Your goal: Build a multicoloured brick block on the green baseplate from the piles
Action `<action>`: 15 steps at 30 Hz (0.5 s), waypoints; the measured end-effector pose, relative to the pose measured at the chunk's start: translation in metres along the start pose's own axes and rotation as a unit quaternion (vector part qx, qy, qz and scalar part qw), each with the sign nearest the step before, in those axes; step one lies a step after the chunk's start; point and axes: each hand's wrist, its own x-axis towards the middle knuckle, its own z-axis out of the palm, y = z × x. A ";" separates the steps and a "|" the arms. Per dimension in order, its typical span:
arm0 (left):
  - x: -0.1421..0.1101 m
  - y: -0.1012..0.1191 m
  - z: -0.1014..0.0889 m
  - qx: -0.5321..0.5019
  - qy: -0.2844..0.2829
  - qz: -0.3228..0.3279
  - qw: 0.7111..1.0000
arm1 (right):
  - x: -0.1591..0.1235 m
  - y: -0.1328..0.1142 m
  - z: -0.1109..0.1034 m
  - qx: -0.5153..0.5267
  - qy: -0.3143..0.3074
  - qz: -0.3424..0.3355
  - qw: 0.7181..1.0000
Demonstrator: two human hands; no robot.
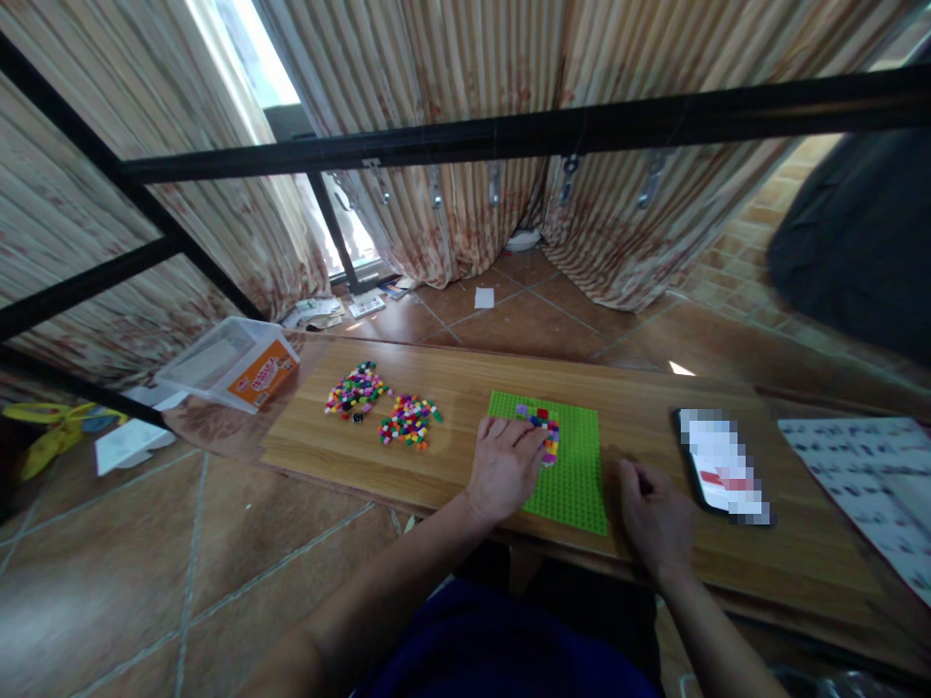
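Observation:
A green studded baseplate (574, 494) lies on the wooden table. Small coloured building bricks (543, 414), among them red, blue, yellow and purple ones, sit on its upper part. My left hand (505, 467) reaches over the plate's left side, its fingers bent together at these bricks. Whatever is under the fingertips is hidden. To the right of the plate, my right hand (658, 519) rests near the table's front edge, curled into a loose fist with no object showing in it.
Two piles of loose bricks, one farther back (358, 390) and one nearer (409, 421), lie on the left of the table (458, 373). A clear plastic box (233, 364) stands at its left end. A phone (720, 465) and a printed sheet (865, 485) lie right. A black rail (465, 141) crosses behind.

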 end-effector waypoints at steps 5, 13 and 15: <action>-0.009 -0.001 -0.002 0.019 -0.011 0.019 1.000 | 0.000 0.003 0.001 -0.001 0.006 -0.012 1.000; -0.009 -0.001 0.001 0.053 -0.022 0.040 0.998 | 0.000 0.002 0.001 -0.003 0.003 -0.011 1.000; -0.009 -0.002 0.002 0.061 -0.018 0.047 0.997 | 0.000 0.002 0.001 -0.007 0.003 -0.013 1.000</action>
